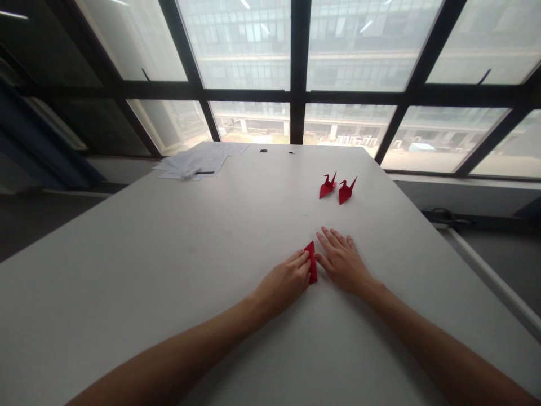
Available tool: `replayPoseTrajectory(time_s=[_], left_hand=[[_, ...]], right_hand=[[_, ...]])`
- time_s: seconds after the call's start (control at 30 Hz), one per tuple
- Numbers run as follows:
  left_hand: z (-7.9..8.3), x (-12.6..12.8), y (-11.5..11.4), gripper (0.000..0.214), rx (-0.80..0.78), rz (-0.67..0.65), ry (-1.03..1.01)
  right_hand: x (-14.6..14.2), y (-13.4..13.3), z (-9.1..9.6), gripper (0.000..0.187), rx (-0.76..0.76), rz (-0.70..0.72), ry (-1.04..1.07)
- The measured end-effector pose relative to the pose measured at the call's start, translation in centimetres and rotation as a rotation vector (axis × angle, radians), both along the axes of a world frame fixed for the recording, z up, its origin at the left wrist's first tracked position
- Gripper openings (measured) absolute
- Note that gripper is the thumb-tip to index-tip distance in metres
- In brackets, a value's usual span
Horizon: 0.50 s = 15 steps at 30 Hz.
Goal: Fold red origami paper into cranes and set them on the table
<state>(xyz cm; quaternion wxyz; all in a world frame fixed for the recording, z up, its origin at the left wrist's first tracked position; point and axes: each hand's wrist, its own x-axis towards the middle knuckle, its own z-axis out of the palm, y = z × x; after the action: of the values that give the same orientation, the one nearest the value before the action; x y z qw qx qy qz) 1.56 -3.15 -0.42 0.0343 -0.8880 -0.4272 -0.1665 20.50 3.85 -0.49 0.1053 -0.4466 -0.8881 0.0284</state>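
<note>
Both hands (315, 268) press flat on folded red paper (311, 260); 2 paper cranes (337, 188) beyond.

A single head-worn camera looks forward and down from above the near edge of a wide white rectangular table (169, 270), close over the person's forearms. It faces the far end of the table and a wall of dark-framed glass windows (296, 96) beyond.
</note>
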Motion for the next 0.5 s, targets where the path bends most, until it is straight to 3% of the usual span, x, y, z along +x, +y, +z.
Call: replayPoseTrajectory(time_s=[0.17,0.4,0.5], left_hand=[[0.03,0.09,0.06,0.03,0.011,-0.009,-0.026],[-0.2,-0.08,0.04,0.032,-0.012,-0.004,0.001],[-0.07,-0.11,-0.04,0.034,-0.014,-0.005,-0.008]], right_hand=[[0.1,-0.19,0.3,0.047,0.037,0.154,-0.011],[-0.05,-0.01,-0.26,0.053,0.024,0.03,0.02],[0.48,0.16,-0.39,0.048,0.024,0.039,0.111]])
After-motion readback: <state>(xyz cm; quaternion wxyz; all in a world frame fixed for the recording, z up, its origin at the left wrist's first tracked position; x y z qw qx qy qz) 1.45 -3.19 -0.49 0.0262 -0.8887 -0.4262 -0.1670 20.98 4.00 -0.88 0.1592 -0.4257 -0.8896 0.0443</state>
